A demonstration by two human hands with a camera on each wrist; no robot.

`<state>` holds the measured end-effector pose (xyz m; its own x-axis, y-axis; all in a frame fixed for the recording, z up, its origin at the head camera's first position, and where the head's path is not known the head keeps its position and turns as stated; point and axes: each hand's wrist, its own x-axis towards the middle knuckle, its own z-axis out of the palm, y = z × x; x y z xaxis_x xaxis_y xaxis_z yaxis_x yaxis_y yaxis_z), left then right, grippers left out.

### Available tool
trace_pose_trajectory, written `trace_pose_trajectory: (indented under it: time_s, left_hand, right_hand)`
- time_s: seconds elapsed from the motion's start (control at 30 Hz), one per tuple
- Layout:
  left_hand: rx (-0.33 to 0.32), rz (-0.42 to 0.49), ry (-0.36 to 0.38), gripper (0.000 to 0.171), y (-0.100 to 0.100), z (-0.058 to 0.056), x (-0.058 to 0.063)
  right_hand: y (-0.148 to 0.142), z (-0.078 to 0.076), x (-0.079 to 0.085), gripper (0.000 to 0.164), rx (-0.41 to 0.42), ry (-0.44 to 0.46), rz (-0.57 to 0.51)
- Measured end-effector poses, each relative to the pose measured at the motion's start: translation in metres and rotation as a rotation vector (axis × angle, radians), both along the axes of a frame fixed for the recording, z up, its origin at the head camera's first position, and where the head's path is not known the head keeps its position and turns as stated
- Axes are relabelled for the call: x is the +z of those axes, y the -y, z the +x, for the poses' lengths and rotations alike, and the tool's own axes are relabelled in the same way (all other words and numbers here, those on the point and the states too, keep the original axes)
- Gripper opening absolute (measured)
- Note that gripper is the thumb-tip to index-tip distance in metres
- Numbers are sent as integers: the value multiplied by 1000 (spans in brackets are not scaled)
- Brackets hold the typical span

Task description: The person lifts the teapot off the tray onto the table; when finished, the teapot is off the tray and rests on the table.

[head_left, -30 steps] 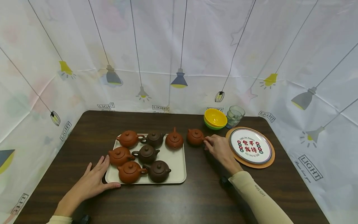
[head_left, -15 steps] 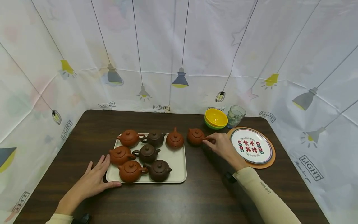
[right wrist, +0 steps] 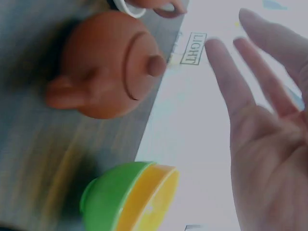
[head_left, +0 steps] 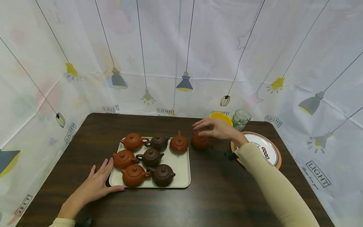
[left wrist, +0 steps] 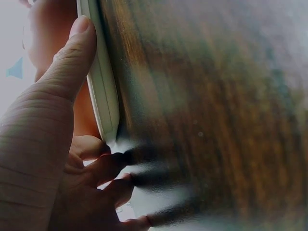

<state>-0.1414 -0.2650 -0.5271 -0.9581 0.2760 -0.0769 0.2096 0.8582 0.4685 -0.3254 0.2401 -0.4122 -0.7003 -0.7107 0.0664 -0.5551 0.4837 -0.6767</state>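
Your right hand, the nearer one, hangs over the reddish-brown teapot, fingers spread and holding nothing. That teapot, round-bodied and matte like clay, stands on the dark wood-grain table just right of the cream tray, its stubby projection pointing right and near. Your left hand, fingers extended, touches the tray's left edge.

From well above the near side of the tray, the head camera looks forward and down. The left wrist camera, rolled sideways, is close to its near left corner; both show that. Right of it, the right wrist camera, also rolled, closely faces a teapot the head view shares.
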Motion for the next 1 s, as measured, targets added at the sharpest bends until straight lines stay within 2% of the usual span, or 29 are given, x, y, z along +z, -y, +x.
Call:
trace_pose_trajectory:
  time_s: [0.13, 0.23, 0.37, 0.5, 0.67, 1.0]
  left_hand:
    - [2, 14, 7, 129, 1, 0, -3]
    - [-5, 17, 1, 128, 1, 1, -5]
    - [-7, 29, 2, 128, 1, 0, -3]
    - [-2, 37, -1, 127, 2, -2, 0]
    - [-10, 18, -16, 125, 1, -2, -2]
    - [-9, 31, -13, 126, 3, -2, -2]
  right_hand:
    - [17, -23, 0, 36, 99, 76, 39]
    - [32, -35, -7, 38, 151, 100, 70]
    - [53, -48, -19, 39, 191, 88, 136]
    - [72, -60, -21, 40, 238, 48, 217]
    - [82, -64, -28, 33, 250, 15, 273]
    - [82, -67, -39, 20, 220, -81, 308]
